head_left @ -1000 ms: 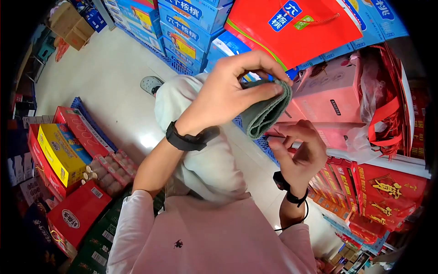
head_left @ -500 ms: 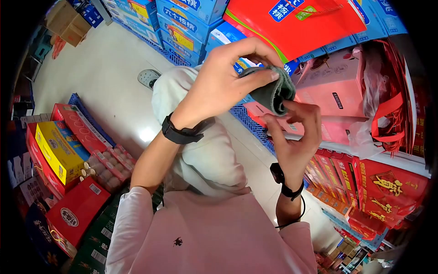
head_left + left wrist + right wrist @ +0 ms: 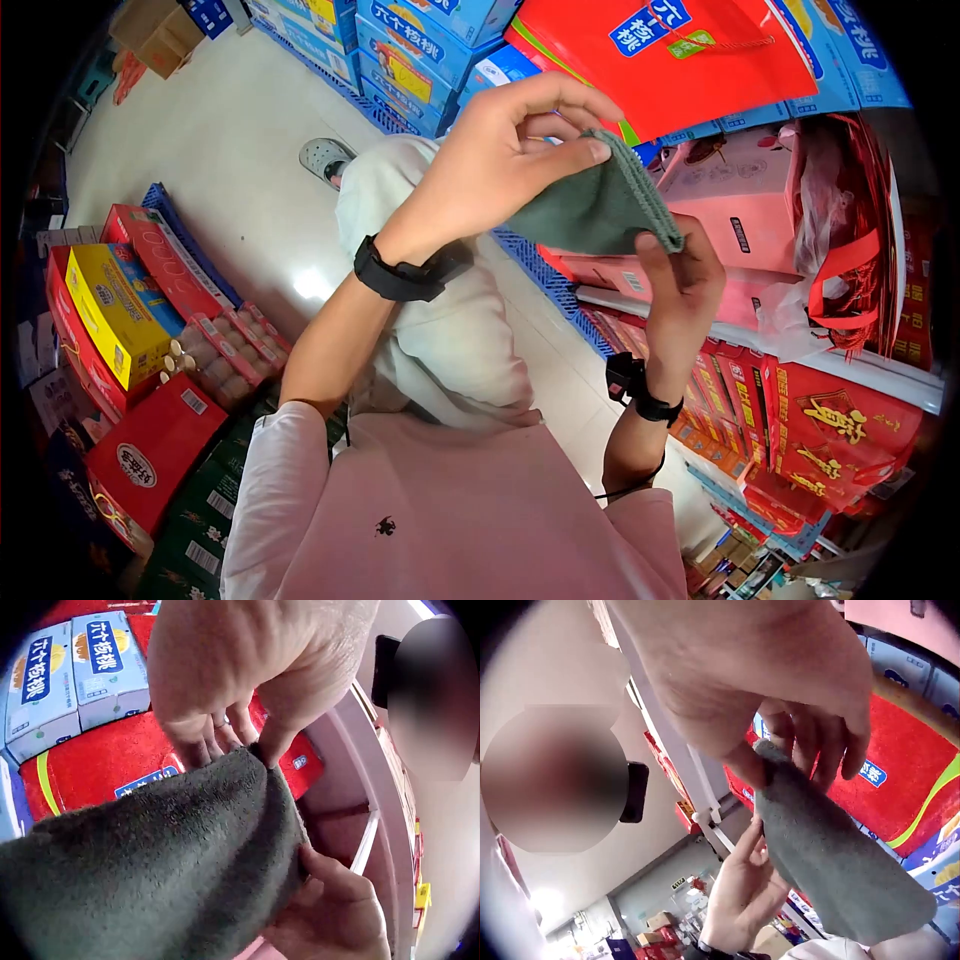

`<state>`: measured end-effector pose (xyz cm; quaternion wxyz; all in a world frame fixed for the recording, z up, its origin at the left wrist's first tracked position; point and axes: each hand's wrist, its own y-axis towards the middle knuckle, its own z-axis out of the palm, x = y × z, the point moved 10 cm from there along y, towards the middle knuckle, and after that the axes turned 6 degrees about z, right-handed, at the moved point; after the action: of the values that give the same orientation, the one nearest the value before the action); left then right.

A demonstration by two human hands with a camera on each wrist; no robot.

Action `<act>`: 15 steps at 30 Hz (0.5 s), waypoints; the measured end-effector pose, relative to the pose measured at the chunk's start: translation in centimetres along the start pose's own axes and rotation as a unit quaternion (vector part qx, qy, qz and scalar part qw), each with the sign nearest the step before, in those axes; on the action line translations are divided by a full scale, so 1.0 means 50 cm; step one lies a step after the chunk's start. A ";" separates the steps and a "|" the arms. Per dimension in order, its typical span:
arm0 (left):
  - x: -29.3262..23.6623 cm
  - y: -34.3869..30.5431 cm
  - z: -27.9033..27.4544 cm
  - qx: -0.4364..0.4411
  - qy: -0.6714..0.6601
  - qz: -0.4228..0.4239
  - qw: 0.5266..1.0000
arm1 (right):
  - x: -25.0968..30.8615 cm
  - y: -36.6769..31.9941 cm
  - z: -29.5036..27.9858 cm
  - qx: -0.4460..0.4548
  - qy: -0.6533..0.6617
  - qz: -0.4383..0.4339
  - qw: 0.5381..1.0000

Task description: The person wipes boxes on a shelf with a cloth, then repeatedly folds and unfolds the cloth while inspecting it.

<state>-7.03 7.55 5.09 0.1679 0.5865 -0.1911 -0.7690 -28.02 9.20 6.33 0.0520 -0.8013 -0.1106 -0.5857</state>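
Observation:
A dark grey-green folded cloth point(image 3: 590, 205) is stretched between both hands in front of the shelf. My left hand point(image 3: 490, 175) pinches its upper corner between thumb and fingers. At the lower end of the same edge, my right hand point(image 3: 688, 275) pinches the other corner. The left wrist view shows the fuzzy face of the cloth point(image 3: 187, 862) hanging below the left hand point(image 3: 255, 667), with the right hand point(image 3: 334, 907) on its edge. Seen from the right wrist, the cloth point(image 3: 840, 855) slants down away from the right hand point(image 3: 772, 690).
A red gift bag point(image 3: 690, 70) and blue drink cartons point(image 3: 415, 45) stand just beyond the hands. Pink boxes point(image 3: 735, 200) are to the right, above red gift boxes point(image 3: 840, 420). Stacked packages, including a yellow box point(image 3: 115, 315), line the left side. Tiled floor point(image 3: 240, 150) lies between.
The cloth was bunched and curled over at the left hand; now its edge is pulled straight. My right hand has come up from beside it and taken the lower corner.

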 end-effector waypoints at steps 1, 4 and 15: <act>0.003 -0.002 -0.003 -0.005 -0.019 -0.006 1.000 | 0.005 0.002 -0.003 -0.001 0.011 0.004 1.000; 0.012 -0.001 -0.007 -0.020 -0.075 -0.033 0.996 | 0.025 0.005 -0.013 0.006 0.016 -0.004 1.000; 0.091 -0.063 0.052 0.011 -0.245 -0.210 0.946 | 0.085 0.015 -0.018 0.072 0.102 -0.016 0.992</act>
<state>-10.83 8.34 0.35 -0.0559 0.4088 -0.1070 -0.9046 -27.42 8.78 10.70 0.1113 -0.7297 -0.1590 -0.6557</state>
